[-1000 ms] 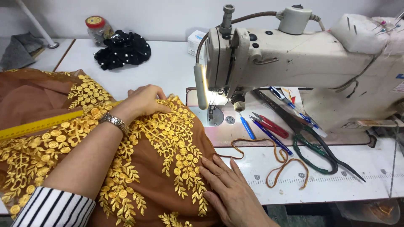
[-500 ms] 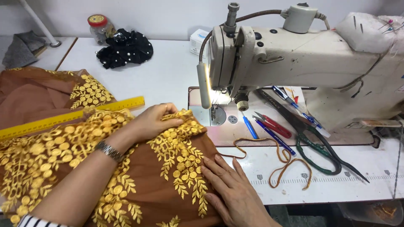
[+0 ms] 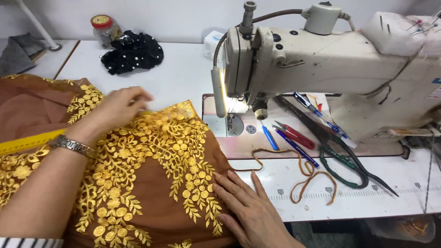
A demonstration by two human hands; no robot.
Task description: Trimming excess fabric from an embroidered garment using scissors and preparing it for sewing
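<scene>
A brown fabric with gold floral embroidery lies over the table in front of me. My left hand, with a metal watch on its wrist, rests on the fabric's far edge, fingers curled on that edge; it is blurred. A yellow ruler runs under my left forearm and the fabric. My right hand lies flat with fingers apart on the fabric's near right edge and the table. The fabric's right corner sits just left of the cream sewing machine and its needle.
On the machine bed lie green-handled scissors, blue and red pens and a brown cord loop. At the back are a black beaded cloth, a red-lidded jar, a small white box and grey cloth.
My left hand has slid to the left along the fabric's far edge. The fabric now covers most of the ruler. My right hand has stayed flat in place.
</scene>
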